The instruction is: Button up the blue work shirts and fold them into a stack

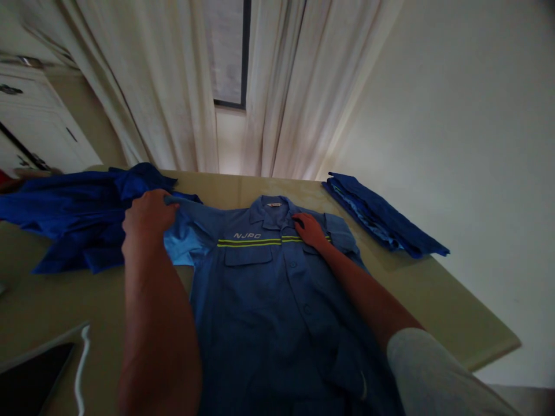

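Note:
A blue short-sleeved work shirt (pixel 260 289) lies front up on the table, collar at the far end, with "NJPC" lettering and yellow-green stripes across the chest. My left hand (pixel 151 211) is closed on the end of its left-hand sleeve, drawing it out to the side; light blue lining shows below. Beside the collar, my right hand (pixel 310 229) rests on the upper chest with bent fingers that seem to pinch the cloth. The sleeve on that side lies folded back beyond my right hand.
A rumpled pile of darker blue clothing (pixel 82 214) lies at the left of the table (pixel 468 315). Folded blue garments (pixel 381 216) are stacked at the right, near the wall. A dark flat device (pixel 37 378) and a white cable (pixel 80 370) lie front left. Curtains (pixel 173 86) hang behind.

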Demonstrator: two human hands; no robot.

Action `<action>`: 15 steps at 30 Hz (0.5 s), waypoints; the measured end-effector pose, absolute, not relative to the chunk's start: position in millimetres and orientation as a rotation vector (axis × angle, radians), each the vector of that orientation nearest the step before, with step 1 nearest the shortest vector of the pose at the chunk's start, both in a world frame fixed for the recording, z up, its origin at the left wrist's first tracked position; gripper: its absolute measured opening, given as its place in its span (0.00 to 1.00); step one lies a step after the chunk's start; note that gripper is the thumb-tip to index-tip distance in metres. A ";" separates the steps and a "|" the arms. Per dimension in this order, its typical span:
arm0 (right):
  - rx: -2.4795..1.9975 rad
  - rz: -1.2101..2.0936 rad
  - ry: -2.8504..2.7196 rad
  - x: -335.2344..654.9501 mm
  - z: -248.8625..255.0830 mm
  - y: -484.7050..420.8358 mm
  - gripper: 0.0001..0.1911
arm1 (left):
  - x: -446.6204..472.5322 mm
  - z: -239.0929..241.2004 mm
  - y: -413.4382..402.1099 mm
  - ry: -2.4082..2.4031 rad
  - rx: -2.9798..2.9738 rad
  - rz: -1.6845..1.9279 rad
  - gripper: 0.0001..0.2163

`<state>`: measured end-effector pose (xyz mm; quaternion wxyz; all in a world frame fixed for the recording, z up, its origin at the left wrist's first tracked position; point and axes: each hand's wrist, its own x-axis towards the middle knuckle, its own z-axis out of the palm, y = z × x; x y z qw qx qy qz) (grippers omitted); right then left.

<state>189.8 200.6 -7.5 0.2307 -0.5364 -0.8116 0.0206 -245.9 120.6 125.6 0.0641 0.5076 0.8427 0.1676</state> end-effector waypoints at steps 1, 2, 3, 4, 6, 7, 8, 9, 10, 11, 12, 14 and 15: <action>-1.488 0.053 -2.234 189.7 -7.4 201.0 0.17 | -242.8 124.3 120.7 2.567 1.504 0.593 0.20; -1.499 0.051 -2.237 189.6 -7.3 201.3 0.17 | -238.5 123.5 121.6 2.593 1.486 0.697 0.20; -1.507 0.048 -2.240 189.3 -7.0 201.4 0.17 | -232.7 123.4 123.3 2.608 1.488 0.801 0.21; -1.512 0.046 -2.243 189.0 -6.7 201.2 0.17 | -225.2 123.4 126.0 2.601 1.511 0.882 0.21; -1.518 0.041 -2.243 188.4 -6.1 200.6 0.17 | -204.7 122.5 133.7 2.500 1.635 0.922 0.20; -1.522 0.038 -2.239 188.1 -6.0 200.1 0.17 | -191.5 120.4 138.4 2.412 1.718 0.878 0.20; -1.530 0.035 -2.231 187.9 -6.0 199.7 0.17 | -176.5 116.7 143.3 2.315 1.807 0.807 0.20; -1.539 0.034 -2.222 187.8 -6.0 199.2 0.17 | -159.7 110.9 147.8 2.219 1.889 0.735 0.20; -1.550 0.034 -2.213 187.7 -6.0 198.8 0.17 | -141.6 103.2 151.5 2.117 1.969 0.660 0.20; -1.562 0.032 -2.203 187.6 -5.9 198.5 0.17 | -122.7 93.6 154.1 2.018 2.041 0.598 0.21; -1.576 0.027 -2.192 187.3 -5.7 198.4 0.18 | -103.6 82.4 155.4 1.926 2.107 0.564 0.22; -1.615 0.008 -2.168 186.0 -4.8 198.1 0.18 | -68.2 57.5 154.1 1.821 2.183 0.559 0.26; -1.643 -0.009 -2.155 184.9 -4.0 197.8 0.19 | -53.4 45.0 151.9 1.795 2.204 0.570 0.29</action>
